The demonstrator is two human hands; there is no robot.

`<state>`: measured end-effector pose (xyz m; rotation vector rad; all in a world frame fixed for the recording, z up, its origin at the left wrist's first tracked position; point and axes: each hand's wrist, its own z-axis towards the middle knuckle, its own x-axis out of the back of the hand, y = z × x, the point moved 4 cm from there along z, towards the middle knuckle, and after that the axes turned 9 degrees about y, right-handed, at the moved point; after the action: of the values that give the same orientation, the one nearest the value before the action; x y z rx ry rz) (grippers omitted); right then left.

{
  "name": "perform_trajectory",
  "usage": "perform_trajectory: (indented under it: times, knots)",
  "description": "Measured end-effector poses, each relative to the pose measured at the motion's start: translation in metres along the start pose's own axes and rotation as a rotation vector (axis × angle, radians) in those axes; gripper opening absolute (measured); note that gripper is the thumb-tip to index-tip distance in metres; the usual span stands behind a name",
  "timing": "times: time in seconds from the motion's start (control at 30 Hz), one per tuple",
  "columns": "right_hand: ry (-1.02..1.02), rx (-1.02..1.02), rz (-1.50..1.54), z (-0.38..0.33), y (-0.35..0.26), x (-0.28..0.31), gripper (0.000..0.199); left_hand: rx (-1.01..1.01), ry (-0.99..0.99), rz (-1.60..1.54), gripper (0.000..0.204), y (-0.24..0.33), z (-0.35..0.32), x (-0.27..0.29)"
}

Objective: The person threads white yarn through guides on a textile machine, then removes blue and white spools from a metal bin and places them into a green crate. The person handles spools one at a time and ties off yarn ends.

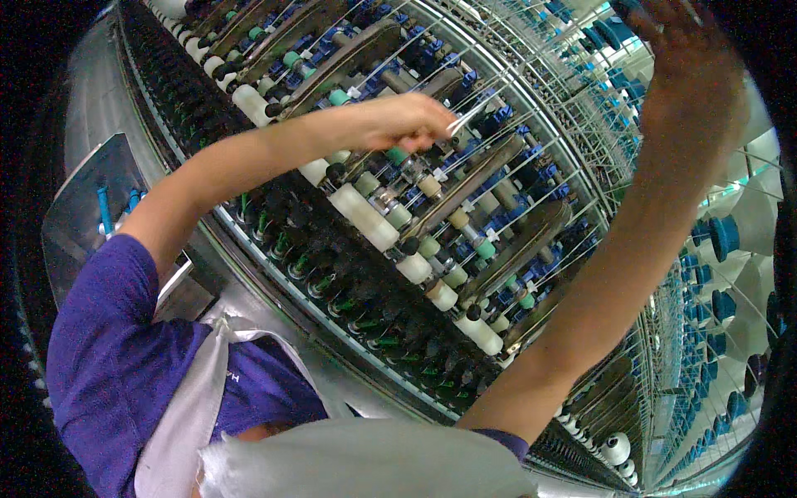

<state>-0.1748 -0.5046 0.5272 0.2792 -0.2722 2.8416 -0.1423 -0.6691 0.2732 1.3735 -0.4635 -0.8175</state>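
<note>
My left hand (413, 123) reaches across a spinning frame (465, 187), over its drafting rollers. Its fingers are pinched together on a thin white strand (471, 114), which sticks out to the upper right. Below that hand sit white rollers (364, 216) and smaller green and beige ones. Long grey pressure arms (473, 183) slant between them. High at the upper right, my right hand (677, 29) is raised beside the hanging bobbins. It is dark and partly cut off by the picture's rim, so its grip does not show.
Along the near side runs a dark row of spindles with green parts (320, 286). Metal rods and wires (573, 100) cross behind the rollers. White bobbins with blue holders (724, 238) hang at the right. A dark tray (91, 212) with blue tools stands at the left.
</note>
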Motion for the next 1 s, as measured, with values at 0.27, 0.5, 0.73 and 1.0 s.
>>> perform_trajectory:
  times: [0.27,0.5,0.73,1.0]
  knots:
    - [-0.294,-0.139,-0.673,-0.14,0.093,-0.014,0.034,-0.75,0.16,0.815,0.025,-0.001,-0.082,0.027]
    - [-0.235,-0.614,-0.418,-0.195,0.159,-0.022,0.019,-0.58,0.641,0.539,0.023,0.026,-0.053,0.063]
    - [-0.241,-0.405,-0.512,-0.201,0.143,-0.032,0.008,-0.252,0.269,-0.245,0.02,0.01,-0.041,0.06]
    - [-0.103,-0.42,-0.497,-0.197,0.133,-0.025,0.009,-0.47,0.352,0.688,0.047,0.017,-0.032,0.047]
